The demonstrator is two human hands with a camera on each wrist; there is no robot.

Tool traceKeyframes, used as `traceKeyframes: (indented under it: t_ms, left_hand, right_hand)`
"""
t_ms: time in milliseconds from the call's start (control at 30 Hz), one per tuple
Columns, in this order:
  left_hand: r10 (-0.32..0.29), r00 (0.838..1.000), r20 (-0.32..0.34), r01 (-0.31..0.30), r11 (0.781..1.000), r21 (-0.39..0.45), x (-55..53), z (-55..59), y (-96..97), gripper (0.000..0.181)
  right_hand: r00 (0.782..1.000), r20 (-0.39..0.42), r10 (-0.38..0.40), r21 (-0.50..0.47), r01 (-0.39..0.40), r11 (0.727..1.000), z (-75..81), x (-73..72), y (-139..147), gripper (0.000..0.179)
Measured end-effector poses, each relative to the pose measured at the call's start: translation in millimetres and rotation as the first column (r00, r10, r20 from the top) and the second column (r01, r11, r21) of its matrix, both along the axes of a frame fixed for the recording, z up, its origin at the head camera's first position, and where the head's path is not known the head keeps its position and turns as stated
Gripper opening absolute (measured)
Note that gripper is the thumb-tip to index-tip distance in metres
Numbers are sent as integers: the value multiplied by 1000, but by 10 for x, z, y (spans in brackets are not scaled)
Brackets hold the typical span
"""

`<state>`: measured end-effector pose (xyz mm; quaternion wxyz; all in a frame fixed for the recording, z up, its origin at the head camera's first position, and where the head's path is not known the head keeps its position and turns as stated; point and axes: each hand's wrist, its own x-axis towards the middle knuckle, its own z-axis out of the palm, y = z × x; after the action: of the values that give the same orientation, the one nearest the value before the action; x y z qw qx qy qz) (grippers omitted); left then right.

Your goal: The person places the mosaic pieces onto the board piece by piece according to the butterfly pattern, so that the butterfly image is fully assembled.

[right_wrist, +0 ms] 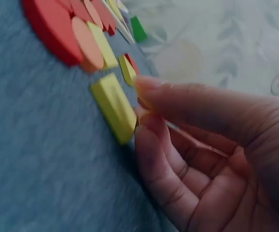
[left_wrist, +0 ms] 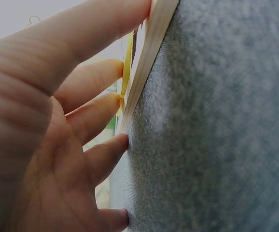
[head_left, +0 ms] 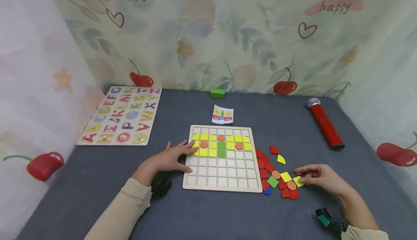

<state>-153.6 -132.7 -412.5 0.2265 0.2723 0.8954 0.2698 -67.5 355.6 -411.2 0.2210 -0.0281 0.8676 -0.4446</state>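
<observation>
A wooden grid board (head_left: 208,180) lies mid-table, its upper rows partly filled with yellow, orange and green tiles. My left hand (head_left: 169,158) spreads over its left side, thumb low on the edge, other fingertips on the frame and yellow tiles. In the left wrist view, fingertips press along the board's side (left_wrist: 144,63). To the right, my right hand (head_left: 325,178) pinches a yellow square tile (right_wrist: 113,108) at its edge, low over the table. Close beside it lie loose tiles: an orange disc (head_left: 291,185), another yellow square (head_left: 286,176), a green square (head_left: 273,182) and several red ones.
A small picture card (head_left: 223,114) of a butterfly pattern lies beyond the board, with a green block (head_left: 217,93) farther back. At the left stands out an alphabet puzzle board (head_left: 122,124). A red microphone (head_left: 325,124) lies at the right. Printed curtains enclose the table.
</observation>
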Motion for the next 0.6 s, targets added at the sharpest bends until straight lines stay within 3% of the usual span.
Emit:
traceKeyframes:
  t_ms: [267,600]
  left_hand:
    - [-3,1000,-6,3,1000,-5,6,0,-4,78]
    - [-19,1000,2,19,1000,10,-8,-10,-15,79]
  right_hand:
    - [995,-82,58,-5,-59,998,-65,89,40,44]
    - [1000,12,11,-5,-11,1000,-17,11,13,36]
